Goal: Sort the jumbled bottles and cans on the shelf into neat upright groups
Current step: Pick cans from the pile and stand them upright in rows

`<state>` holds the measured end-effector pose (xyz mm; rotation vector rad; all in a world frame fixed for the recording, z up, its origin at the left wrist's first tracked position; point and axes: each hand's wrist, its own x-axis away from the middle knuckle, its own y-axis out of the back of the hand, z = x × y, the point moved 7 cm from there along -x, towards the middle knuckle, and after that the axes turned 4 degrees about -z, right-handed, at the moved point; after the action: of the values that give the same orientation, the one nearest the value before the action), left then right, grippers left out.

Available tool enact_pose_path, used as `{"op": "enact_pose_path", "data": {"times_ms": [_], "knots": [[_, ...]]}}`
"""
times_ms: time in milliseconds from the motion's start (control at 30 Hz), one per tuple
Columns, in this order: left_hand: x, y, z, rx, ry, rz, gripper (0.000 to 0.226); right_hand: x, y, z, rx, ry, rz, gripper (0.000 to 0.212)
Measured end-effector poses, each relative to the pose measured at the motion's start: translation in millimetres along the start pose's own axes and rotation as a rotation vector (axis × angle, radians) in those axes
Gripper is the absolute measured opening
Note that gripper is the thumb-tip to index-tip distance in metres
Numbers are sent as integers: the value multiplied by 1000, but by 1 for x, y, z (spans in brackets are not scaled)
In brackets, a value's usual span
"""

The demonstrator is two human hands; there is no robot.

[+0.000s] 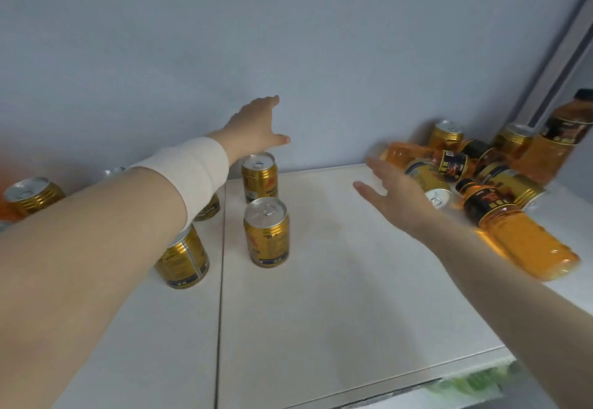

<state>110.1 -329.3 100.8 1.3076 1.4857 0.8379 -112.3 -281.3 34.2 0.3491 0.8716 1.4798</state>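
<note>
1. The upright cans (266,235) are parked on the left half of the shelf (353,296), tops up. That's presumably the sorted group being built. Gaps are left between them, so no tight row yet.
2. Count on that side: two are seen in full, two more are half hidden under the left forearm, and a far-left can (32,197) is set apart at the edge. Five for sure. A possible sixth silver top behind the arm can't be confirmed.
3. The jumbled pile (465,165) is crammed into the back right corner, the unsorted stock by the look of it. Three orange bottles are made out there: a front bottle (519,238) lying flat, a back bottle (414,153) lying flat, and a corner bottle (560,139) standing or leaning. Roughly four cans are mixed in, but it's blurry.
4. The right grip (394,193) is open with fingers stretched at the pile and nothing held. Probably the next can is being gone for. Contact can't be judged.
5. The left grip (256,126) is open too, held empty above the rearmost can.
6. A beige wrap (192,181) is worn on the left forearm, and a plain wall (288,23) is behind everything.
</note>
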Motion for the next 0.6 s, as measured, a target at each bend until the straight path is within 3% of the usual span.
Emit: {"op": "enact_pose_path", "data": {"times_ms": [167,267,600], "knots": [[-17,-11,-91,-281,-159,-63,67,-47,81,-57,589,23,49,58],[-28,-40,-140,-348,-136,-52,62,-63,119,-88,805,57,49,61],[-15,-142,-256,-174,12,38,48,-52,164,-170,712,33,156,59]]}}
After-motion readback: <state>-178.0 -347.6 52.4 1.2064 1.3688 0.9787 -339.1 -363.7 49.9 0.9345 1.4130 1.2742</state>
